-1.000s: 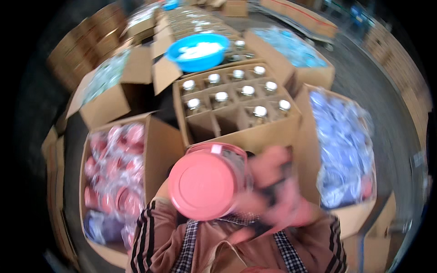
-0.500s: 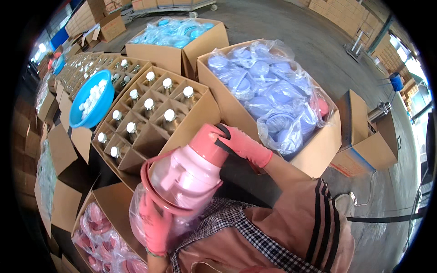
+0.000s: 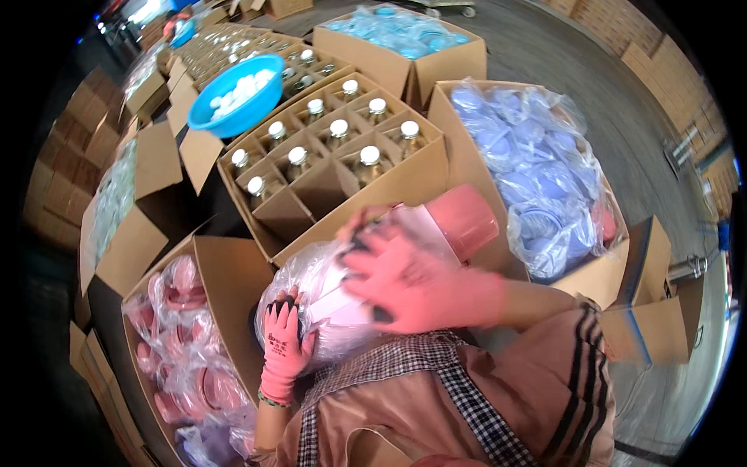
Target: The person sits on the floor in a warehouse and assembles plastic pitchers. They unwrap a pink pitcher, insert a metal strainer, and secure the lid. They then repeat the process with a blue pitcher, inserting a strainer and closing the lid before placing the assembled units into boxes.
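A pink thermos flask with a darker pink cap lies tilted in front of my body, cap toward the right. A clear plastic bag is bunched round its lower end. My left hand, in a pink glove with black fingertips, grips the bagged base. Across the middle of the flask passes my right hand, gloved alike and smeared by motion, its fingers spread. It covers much of the flask's body, and whether it touches the flask I cannot tell.
Ahead stands a divided carton of white-capped glass bottles. A blue basin of white caps sits beyond. Cartons hold bagged purple parts at right, bagged pink parts at left and bagged turquoise parts at the back.
The flask has tipped over, its cap swinging to the right. My right hand has left the cap for the body, and my left hand has shifted to the base. The view has turned left.
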Available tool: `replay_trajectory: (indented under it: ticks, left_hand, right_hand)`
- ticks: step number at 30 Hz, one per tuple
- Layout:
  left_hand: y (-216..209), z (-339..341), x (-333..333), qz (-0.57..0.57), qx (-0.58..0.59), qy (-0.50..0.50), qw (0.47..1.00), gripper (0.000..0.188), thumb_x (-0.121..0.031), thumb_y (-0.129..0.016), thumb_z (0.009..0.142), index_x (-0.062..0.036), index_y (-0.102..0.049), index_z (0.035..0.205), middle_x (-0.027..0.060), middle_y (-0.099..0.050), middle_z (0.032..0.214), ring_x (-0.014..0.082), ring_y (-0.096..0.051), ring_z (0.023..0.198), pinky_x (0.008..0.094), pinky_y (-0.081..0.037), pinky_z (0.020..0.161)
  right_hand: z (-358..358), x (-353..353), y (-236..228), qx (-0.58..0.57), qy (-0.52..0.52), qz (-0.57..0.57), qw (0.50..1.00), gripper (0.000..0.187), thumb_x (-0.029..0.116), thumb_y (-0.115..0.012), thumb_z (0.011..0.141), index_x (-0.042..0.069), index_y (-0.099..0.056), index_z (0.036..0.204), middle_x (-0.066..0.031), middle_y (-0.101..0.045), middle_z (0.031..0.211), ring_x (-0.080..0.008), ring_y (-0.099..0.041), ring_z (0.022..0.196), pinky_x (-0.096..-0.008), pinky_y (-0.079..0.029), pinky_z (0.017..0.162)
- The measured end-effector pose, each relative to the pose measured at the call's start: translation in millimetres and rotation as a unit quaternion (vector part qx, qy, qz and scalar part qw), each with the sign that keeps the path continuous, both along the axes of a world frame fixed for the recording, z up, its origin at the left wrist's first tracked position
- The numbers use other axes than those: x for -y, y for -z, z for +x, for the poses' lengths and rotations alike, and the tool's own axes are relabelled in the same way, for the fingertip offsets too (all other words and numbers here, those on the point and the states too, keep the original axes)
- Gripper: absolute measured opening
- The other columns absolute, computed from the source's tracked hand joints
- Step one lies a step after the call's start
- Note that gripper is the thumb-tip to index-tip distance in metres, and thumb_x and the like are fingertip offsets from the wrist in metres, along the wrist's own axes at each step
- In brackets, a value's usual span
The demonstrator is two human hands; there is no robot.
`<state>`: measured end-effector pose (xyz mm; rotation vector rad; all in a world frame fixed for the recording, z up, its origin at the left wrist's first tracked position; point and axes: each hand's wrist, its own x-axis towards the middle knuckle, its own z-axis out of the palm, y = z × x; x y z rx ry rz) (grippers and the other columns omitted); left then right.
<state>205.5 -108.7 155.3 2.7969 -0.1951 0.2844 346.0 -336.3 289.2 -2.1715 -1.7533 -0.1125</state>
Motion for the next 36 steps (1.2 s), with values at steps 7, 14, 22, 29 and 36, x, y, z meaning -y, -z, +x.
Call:
replay_trajectory:
  ticks: [7,14,22,29,36]
  left_hand:
    - [9,-21,1,-0.084,0.008,-0.068,0.994,0.048,-0.007,-0.051,0.069,0.0077,-0.038,0.113,0.0215,-0.037,0.124,0.0403,-0.037,0.11,0.044,-0.029,0.094]
    - [14,-32,-19,-0.014,0.054,-0.119,0.991,0.047,-0.008,-0.056,0.063,0.0014,-0.048,0.108,0.0171,-0.05,0.107,0.0366,-0.045,0.1,0.0401,-0.036,0.089]
    - [30,-38,10,-0.32,-0.167,-0.123,0.925,0.039,-0.011,-0.056,0.066,-0.0015,-0.051,0.104,0.0172,-0.05,0.109,0.0319,-0.047,0.098,0.0383,-0.036,0.086]
    - [91,-54,24,-0.708,-0.371,0.05,0.598,0.042,-0.007,-0.042,0.083,-0.0004,-0.035,0.125,0.0128,-0.038,0.127,0.0198,-0.036,0.116,0.0284,-0.026,0.099]
    - [5,-54,-2,-0.413,-0.307,-0.104,0.851,0.033,-0.015,-0.054,0.08,0.0032,-0.052,0.107,0.0123,-0.057,0.1,0.0197,-0.053,0.093,0.0305,-0.039,0.083]
  right_hand:
    - [4,10,-31,0.164,0.202,-0.091,0.961,0.028,0.021,-0.052,0.071,0.006,-0.053,0.094,-0.0134,-0.049,0.097,-0.0292,-0.043,0.099,-0.0455,-0.032,0.086]
    - [12,-33,45,0.123,0.015,-0.05,0.991,0.028,0.018,-0.055,0.068,0.007,-0.054,0.094,-0.0082,-0.054,0.08,-0.0246,-0.052,0.077,-0.0344,-0.04,0.069]
    - [46,-22,-36,-0.128,0.227,0.261,0.93,0.032,0.013,-0.066,0.065,0.003,-0.053,0.092,-0.0095,-0.058,0.076,-0.0203,-0.056,0.073,-0.0316,-0.044,0.066]
    - [1,-74,107,-0.432,0.119,0.216,0.868,0.043,0.019,-0.073,0.065,-0.003,-0.054,0.096,-0.0111,-0.058,0.086,-0.0149,-0.056,0.081,-0.0298,-0.044,0.072]
    - [-53,-23,215,-0.603,0.142,0.037,0.784,0.045,0.031,-0.07,0.067,-0.001,-0.057,0.096,-0.0149,-0.061,0.088,-0.0231,-0.058,0.085,-0.0311,-0.044,0.076]
